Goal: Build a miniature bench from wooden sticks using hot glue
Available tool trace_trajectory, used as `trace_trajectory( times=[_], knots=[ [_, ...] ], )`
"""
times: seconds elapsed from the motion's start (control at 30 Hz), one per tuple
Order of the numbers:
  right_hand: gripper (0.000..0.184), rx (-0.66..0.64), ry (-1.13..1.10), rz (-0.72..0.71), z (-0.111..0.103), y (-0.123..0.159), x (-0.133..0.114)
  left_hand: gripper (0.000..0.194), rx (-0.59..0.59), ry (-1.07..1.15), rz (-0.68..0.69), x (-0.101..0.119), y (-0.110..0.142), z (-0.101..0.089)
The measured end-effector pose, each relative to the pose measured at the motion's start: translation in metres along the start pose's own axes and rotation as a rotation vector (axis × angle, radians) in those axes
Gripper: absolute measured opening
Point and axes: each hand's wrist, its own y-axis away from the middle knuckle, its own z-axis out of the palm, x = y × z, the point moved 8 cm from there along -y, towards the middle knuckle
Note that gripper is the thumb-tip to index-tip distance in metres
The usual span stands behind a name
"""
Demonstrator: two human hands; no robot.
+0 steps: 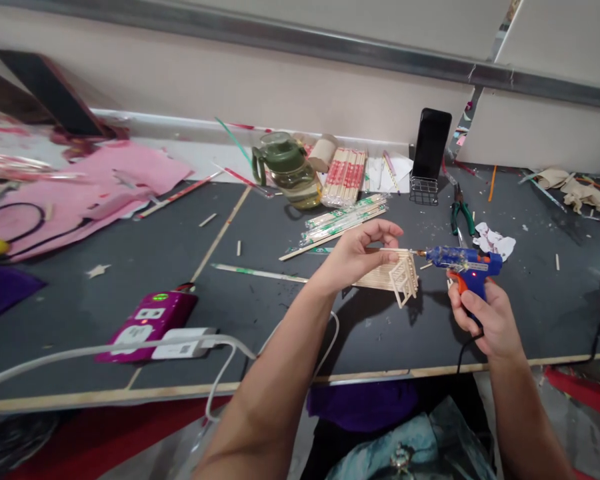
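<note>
My right hand [485, 313] is wrapped round the grip of a blue hot glue gun [463, 261] with an orange trigger and a small red light. Its nozzle points left and meets, or nearly meets, the top right corner of a small wooden stick model [405, 279]. That model is built of pale thin sticks, with a ladder-like frame at its right end. My left hand [363, 252] pinches the model's upper edge from above, thumb and fingers together. Part of the model is hidden behind this hand and wrist. Paper-wrapped chopsticks [345, 223] lie just behind it.
Behind stand a green-lidded jug [290, 170], a red-and-white chopstick bundle [345, 175] and a phone [431, 143] on a wire stand. Green-handled pliers [461, 212] and crumpled paper [494, 241] lie beyond the glue gun. A purple power strip [153, 323] with white cables sits at left.
</note>
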Motion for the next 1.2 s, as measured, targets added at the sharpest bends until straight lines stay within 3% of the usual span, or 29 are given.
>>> trace_trajectory(
  times=[0.7,0.87,1.0,1.2],
  knots=[
    [0.037,-0.083,-0.161,0.124,0.013,-0.01,0.016,0.035,-0.018,0.012,0.017,0.001,0.007,-0.006],
    [0.039,-0.089,-0.181,0.121,0.008,-0.008,0.017,0.035,-0.01,0.005,0.011,0.003,0.007,-0.006],
    [0.038,-0.014,-0.19,0.008,-0.018,-0.004,0.003,0.036,-0.034,-0.014,-0.022,-0.002,-0.003,-0.001],
    [0.036,0.331,-0.097,-0.125,-0.1,-0.013,-0.025,0.023,-0.068,-0.191,-0.073,-0.036,-0.048,0.022]
  ],
)
